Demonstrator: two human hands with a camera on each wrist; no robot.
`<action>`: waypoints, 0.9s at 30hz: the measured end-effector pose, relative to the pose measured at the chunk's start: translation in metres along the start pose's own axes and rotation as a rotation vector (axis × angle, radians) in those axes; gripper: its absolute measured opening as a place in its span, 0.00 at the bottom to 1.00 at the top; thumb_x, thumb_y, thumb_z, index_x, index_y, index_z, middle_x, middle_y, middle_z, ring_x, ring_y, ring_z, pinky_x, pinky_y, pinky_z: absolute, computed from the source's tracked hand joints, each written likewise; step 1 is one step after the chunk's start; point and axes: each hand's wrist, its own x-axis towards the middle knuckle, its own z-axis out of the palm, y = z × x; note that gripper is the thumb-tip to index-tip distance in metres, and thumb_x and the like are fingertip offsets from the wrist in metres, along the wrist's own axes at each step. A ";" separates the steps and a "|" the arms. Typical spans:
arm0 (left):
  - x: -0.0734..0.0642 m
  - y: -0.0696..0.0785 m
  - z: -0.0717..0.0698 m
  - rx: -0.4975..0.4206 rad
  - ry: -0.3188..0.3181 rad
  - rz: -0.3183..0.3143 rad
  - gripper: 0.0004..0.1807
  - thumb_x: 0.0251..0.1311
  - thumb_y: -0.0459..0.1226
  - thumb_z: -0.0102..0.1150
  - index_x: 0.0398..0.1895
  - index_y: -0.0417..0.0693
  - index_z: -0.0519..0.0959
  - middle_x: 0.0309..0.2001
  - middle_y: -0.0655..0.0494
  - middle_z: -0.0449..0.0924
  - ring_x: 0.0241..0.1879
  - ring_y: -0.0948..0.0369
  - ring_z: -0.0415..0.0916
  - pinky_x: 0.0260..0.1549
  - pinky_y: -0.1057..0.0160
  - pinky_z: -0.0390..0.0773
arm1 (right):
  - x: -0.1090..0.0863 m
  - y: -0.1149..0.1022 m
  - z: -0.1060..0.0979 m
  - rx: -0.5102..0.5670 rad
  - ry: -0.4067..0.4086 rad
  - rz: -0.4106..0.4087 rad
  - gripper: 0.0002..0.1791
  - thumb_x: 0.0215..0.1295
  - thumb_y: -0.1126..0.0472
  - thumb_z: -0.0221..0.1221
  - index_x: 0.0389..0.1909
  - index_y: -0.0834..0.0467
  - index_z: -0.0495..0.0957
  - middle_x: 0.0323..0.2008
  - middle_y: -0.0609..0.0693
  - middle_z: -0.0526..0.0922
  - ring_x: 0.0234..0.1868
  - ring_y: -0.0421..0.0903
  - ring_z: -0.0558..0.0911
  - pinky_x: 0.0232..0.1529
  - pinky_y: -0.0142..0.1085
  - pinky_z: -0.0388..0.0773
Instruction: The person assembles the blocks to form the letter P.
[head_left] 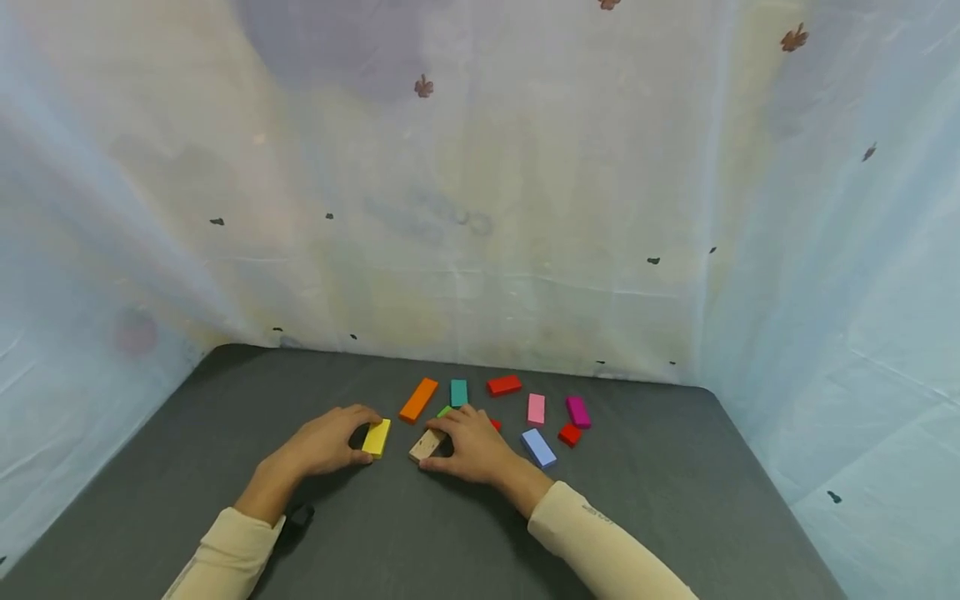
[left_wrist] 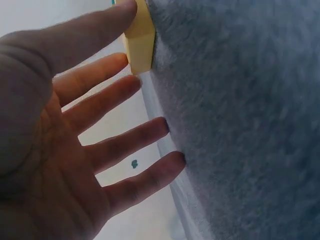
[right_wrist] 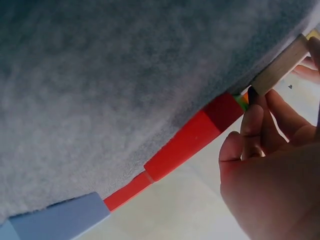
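My left hand [head_left: 324, 442] pinches a yellow block [head_left: 377, 438] by its two ends, thumb at the near end. In the left wrist view the thumb and fingertips touch the yellow block [left_wrist: 141, 37], while the other fingers spread out over the grey cloth. To its right, my right hand [head_left: 474, 446] grips a plain wooden block [head_left: 426, 446] with its thumb and fingers. That wooden block [right_wrist: 281, 66] shows between the fingertips in the right wrist view. A green block [head_left: 444, 412] and a red block [head_left: 496, 425] are partly hidden behind the right hand.
Beyond the hands lie an orange block [head_left: 418, 401], a teal block [head_left: 459, 392] and a red block [head_left: 504, 385]. On the right are pink [head_left: 536, 409], magenta [head_left: 578, 412], small red [head_left: 570, 435] and light blue [head_left: 538, 447] blocks. A pale curtain [head_left: 480, 208] hangs behind the grey table [head_left: 390, 533].
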 end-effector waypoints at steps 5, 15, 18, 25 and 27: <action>0.005 0.004 -0.001 0.018 0.029 -0.007 0.33 0.54 0.43 0.73 0.65 0.49 0.75 0.66 0.46 0.75 0.64 0.43 0.72 0.58 0.38 0.73 | 0.003 0.003 -0.008 -0.006 -0.010 0.002 0.34 0.61 0.33 0.62 0.66 0.44 0.75 0.61 0.44 0.79 0.60 0.46 0.73 0.67 0.51 0.68; -0.004 0.019 -0.003 0.031 -0.021 -0.021 0.39 0.51 0.43 0.75 0.68 0.46 0.73 0.66 0.43 0.73 0.64 0.43 0.72 0.58 0.37 0.72 | 0.007 0.006 -0.011 0.009 -0.053 0.004 0.35 0.60 0.33 0.62 0.66 0.44 0.75 0.61 0.44 0.79 0.61 0.45 0.72 0.67 0.49 0.69; -0.009 0.020 0.000 0.025 -0.055 -0.022 0.39 0.51 0.44 0.75 0.67 0.46 0.73 0.65 0.44 0.74 0.63 0.43 0.73 0.57 0.34 0.70 | 0.006 0.006 -0.010 0.029 -0.050 0.002 0.35 0.60 0.34 0.63 0.66 0.45 0.75 0.61 0.45 0.79 0.60 0.45 0.72 0.66 0.47 0.70; -0.017 0.012 0.009 -0.043 -0.028 -0.028 0.37 0.45 0.46 0.79 0.61 0.47 0.78 0.58 0.49 0.77 0.59 0.48 0.75 0.56 0.38 0.73 | 0.003 0.007 -0.003 0.064 -0.047 0.000 0.35 0.60 0.34 0.63 0.66 0.44 0.75 0.62 0.45 0.78 0.58 0.45 0.72 0.64 0.46 0.70; -0.019 0.011 0.007 -0.055 -0.022 -0.024 0.37 0.42 0.46 0.81 0.59 0.47 0.80 0.55 0.52 0.78 0.55 0.52 0.77 0.54 0.43 0.76 | 0.003 0.006 -0.001 0.082 -0.045 -0.003 0.35 0.60 0.33 0.63 0.66 0.44 0.75 0.62 0.44 0.78 0.57 0.44 0.71 0.63 0.45 0.70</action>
